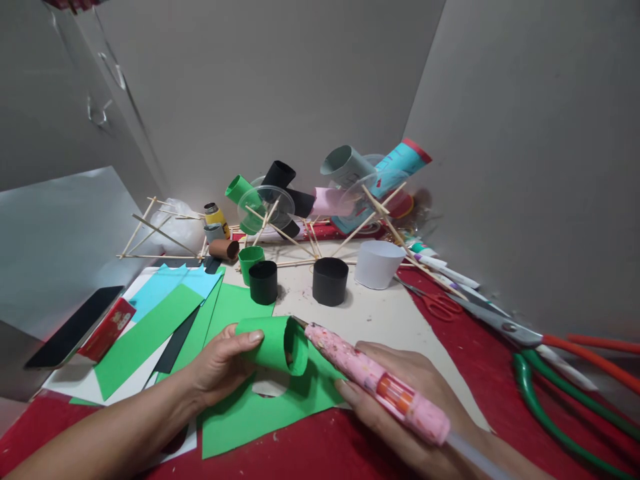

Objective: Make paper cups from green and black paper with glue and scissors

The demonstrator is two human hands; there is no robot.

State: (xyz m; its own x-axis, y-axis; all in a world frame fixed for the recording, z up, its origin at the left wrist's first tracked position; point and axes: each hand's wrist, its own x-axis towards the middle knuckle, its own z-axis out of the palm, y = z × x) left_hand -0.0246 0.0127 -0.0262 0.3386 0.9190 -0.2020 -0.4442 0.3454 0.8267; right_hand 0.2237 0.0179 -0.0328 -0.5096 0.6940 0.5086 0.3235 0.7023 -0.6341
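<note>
One left hand (225,360) pinches one green paper tube (265,341) between thumb and fingers, holding it tilted just above a green sheet (235,423) near the front of the red counter (295,457). One right hand (420,373) has its fingers wrapped around one pink-covered glue gun (345,353), whose tip is at the tube's open rim; whether they touch, I cannot tell. Beyond the hands stand four short paper cups: two black cups (330,281), one white cup (379,265) and one green cup (250,261), just beside the nearer black one. Behind them are two stands made of thin sticks and clear plastic discs (270,210), carrying one green roll, several black ones, one grey and one blue with a red rim; one pink roll (327,200) sits between the two. At the left are one stick frame (163,227), one plastic bag (175,217), one yellow bottle (216,215) and one brown roll (224,249). One phone (77,327) and one red box (107,330) lie beside paper sheets. Two pairs of scissors lie at the right, one with red handles (440,305), one larger (510,327). Among the containers, the cups are open-topped, but their insides are too hidden to read, as are those of the bag, bottle and box; a translucent glue stick (467,453) pokes from the gun's back.
</note>
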